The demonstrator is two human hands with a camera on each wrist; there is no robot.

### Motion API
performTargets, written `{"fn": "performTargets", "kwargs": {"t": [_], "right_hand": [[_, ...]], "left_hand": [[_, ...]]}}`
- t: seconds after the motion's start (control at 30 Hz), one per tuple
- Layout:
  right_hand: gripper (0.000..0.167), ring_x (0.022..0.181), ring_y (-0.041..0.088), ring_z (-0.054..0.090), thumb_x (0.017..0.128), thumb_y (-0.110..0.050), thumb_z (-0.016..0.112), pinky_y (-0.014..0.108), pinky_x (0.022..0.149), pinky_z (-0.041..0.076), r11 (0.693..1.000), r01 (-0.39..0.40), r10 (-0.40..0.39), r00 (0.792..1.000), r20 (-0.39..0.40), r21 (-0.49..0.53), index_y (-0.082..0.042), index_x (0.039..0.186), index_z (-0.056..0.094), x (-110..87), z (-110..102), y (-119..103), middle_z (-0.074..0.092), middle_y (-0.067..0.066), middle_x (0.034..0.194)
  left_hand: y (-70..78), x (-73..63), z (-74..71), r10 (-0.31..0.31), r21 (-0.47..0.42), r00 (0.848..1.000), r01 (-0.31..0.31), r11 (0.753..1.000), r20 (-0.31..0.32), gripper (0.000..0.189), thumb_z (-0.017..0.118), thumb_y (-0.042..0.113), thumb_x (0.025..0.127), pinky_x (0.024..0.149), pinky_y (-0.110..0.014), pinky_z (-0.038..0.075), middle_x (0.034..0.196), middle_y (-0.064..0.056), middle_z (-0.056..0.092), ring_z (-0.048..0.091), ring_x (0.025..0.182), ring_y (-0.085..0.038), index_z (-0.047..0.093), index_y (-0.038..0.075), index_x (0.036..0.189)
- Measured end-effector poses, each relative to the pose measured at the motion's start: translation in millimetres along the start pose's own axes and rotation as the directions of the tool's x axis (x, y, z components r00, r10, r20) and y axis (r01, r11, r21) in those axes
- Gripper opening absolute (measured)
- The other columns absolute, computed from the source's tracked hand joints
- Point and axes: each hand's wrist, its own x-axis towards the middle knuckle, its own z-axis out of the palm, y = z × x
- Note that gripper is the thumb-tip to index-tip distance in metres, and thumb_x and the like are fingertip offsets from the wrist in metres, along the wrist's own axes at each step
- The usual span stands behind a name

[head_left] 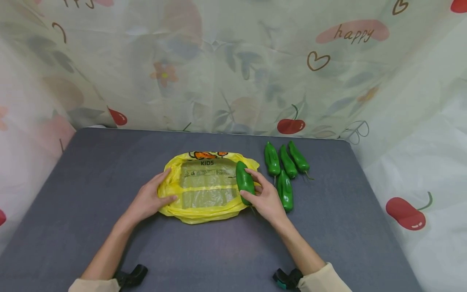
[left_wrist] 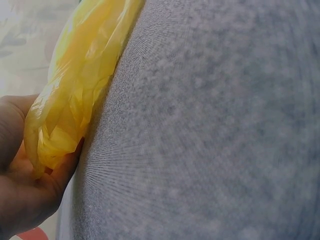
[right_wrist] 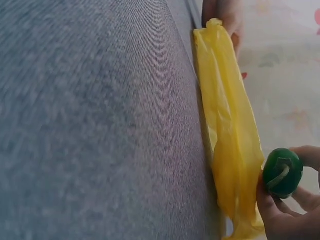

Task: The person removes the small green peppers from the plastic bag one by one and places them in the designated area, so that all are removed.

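Observation:
A yellow plastic bag [head_left: 204, 216] lies on the dark table, its wide mouth spread upward and the word KIDS printed inside. My left hand [head_left: 147, 198] grips the bag's left side, thumb on the near rim; the left wrist view shows the crumpled yellow film [left_wrist: 75, 90] between thumb and fingers. Between thumb and fingers, my right hand [head_left: 268, 198] pinches a green pepper [head_left: 244, 178] over the bag's right rim. In the right wrist view the pepper's stem end [right_wrist: 283, 170] faces the camera, beside the bag [right_wrist: 225, 125].
Several more green peppers [head_left: 288, 162] lie grouped just right of the bag, one [head_left: 285, 190] nearer my right wrist. The grey-blue table [head_left: 204, 255] ends at a patterned curtain [head_left: 233, 81] behind. Black wrist straps [head_left: 133, 275] sit at both sleeves.

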Motion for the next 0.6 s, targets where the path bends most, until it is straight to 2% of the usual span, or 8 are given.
{"fn": "performTargets", "kwargs": {"t": [0.33,0.6], "right_hand": [[0.061,0.116,0.027,0.063,0.091,-0.009,0.072,0.036,0.082,0.056,1.000,-0.003,0.003,1.000,-0.015,0.005,-0.026,0.145,0.050,-6.3,-13,0,0.058,0.011,0.134],[0.062,0.116,0.027,0.063,0.090,-0.011,0.074,0.036,0.083,0.055,0.999,0.007,-0.008,0.999,-0.046,-0.032,-0.025,0.145,0.050,-10.8,-26,0,0.059,0.011,0.132]], "left_hand": [[1.4,-0.2,0.1,0.012,0.009,1.000,-0.012,1.000,-0.004,0.087,0.076,0.023,0.089,0.110,-0.062,0.027,0.155,-0.029,0.029,0.028,0.141,-0.047,0.025,0.005,0.158],[2.2,-0.1,0.6,0.005,0.019,1.000,-0.005,1.000,-0.011,0.087,0.076,0.023,0.089,0.110,-0.061,0.027,0.155,-0.028,0.029,0.028,0.141,-0.047,0.025,0.005,0.157]]}}
